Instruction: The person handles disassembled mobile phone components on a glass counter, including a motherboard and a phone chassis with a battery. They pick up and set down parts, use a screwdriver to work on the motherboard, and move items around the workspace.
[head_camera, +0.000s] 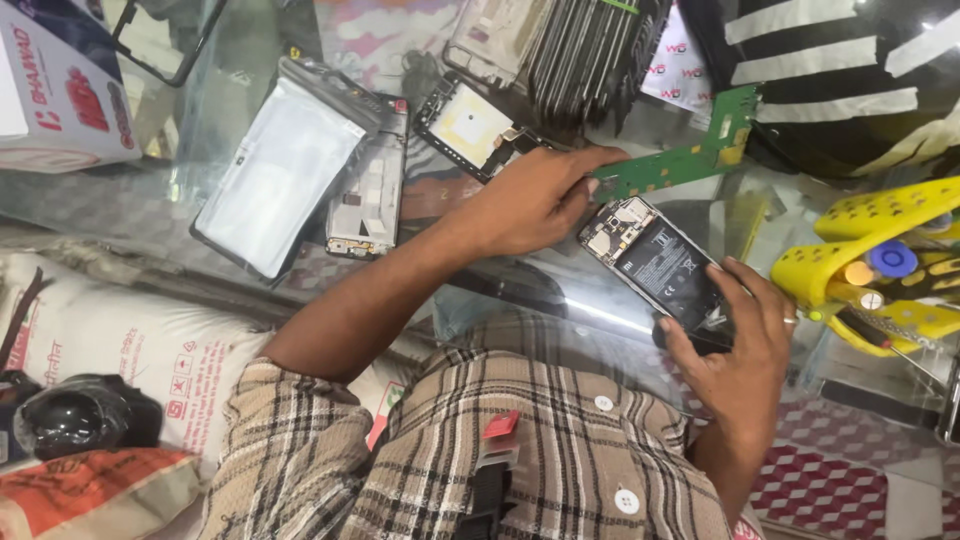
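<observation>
Head view, opened phone (655, 262) gripped in right hand (738, 345), beside left hand (530, 200)

Your left hand (525, 205) holds a circuit board (680, 160) just behind the opened phone (655, 262), which your right hand (740, 345) grips at its near end. Left of your left hand, a phone frame (367, 190) lies beside a flat pouch (275, 165). A tool holder (880, 265) stands right of the phone.
</observation>
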